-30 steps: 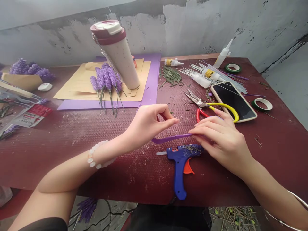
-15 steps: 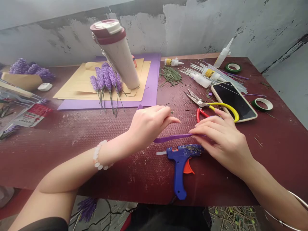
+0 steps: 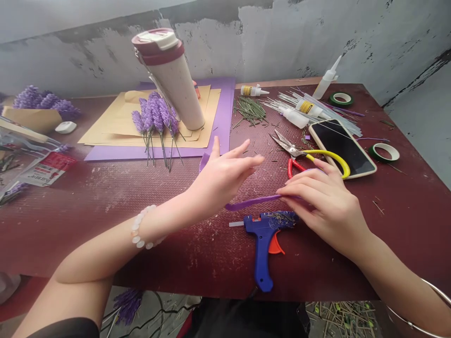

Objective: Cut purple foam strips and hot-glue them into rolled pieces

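A narrow purple strip (image 3: 253,202), perhaps foam or felt, runs across the middle of the table. Its right part is pinched between the thumb and fingers of my right hand (image 3: 326,206). My left hand (image 3: 225,176) hovers over the strip's other part, palm down, with its fingers spread; a purple end shows beyond it, and the stretch between is hidden. Just below the strip lies a blue glue gun (image 3: 263,253) with an orange trigger. Scissors (image 3: 292,149) with red and yellow handles lie open behind my right hand, which partly covers them.
A tall tumbler (image 3: 179,84) and purple flower stems (image 3: 157,117) stand or lie on brown paper (image 3: 102,126) at back left. Behind the scissors are a phone (image 3: 343,148), glue bottles (image 3: 326,82), white sticks and green tape rolls (image 3: 385,153). Green clippings (image 3: 250,110) lie in a pile.
My left hand has gone from curled fingers to spread ones, turning slightly. More of the purple end shows beyond it. My right hand keeps its pinch, almost still.
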A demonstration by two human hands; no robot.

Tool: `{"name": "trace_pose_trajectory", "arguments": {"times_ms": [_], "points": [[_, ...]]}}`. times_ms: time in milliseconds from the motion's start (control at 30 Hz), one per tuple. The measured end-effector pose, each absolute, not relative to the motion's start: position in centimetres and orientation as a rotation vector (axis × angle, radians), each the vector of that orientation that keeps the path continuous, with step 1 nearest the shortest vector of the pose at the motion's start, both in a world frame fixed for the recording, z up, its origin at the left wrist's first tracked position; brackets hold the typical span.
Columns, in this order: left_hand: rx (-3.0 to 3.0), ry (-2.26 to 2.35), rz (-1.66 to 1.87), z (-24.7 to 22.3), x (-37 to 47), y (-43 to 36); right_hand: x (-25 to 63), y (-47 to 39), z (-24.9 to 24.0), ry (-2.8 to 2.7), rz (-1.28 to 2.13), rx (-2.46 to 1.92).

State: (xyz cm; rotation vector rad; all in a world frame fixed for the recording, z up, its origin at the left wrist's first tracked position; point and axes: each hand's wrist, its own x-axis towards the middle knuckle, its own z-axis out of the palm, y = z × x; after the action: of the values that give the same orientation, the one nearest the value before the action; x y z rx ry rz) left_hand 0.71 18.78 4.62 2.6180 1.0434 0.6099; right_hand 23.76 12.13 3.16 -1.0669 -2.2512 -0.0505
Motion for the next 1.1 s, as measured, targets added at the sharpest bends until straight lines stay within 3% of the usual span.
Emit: {"name": "trace_pose_trajectory", "arguments": {"times_ms": [100,233,633,867,1100], "points": [[2.714,0.906,0.671,4.9,0.8,18.1,23.6,12.1,3.1,-2.242,-0.077,-1.056],[2.832,0.709,0.497,4.6,0.8,17.1,23.4,12.0,3.2,-2.225,-0.081,-1.026],[2.836,0.737,0.622,5.0,0.6,17.2,23.9,12.2,3.5,-2.205,-0.169,-1.076],[2.910,0.779,0.461,5.0,0.9,16.8,23.5,11.9,4.2,-2.204,-0.259,-1.031],[2.640,0.720,0.636,3.8,0.5,18.0,24.1,12.1,4.5,-2.134,-0.384,-1.143]]}}
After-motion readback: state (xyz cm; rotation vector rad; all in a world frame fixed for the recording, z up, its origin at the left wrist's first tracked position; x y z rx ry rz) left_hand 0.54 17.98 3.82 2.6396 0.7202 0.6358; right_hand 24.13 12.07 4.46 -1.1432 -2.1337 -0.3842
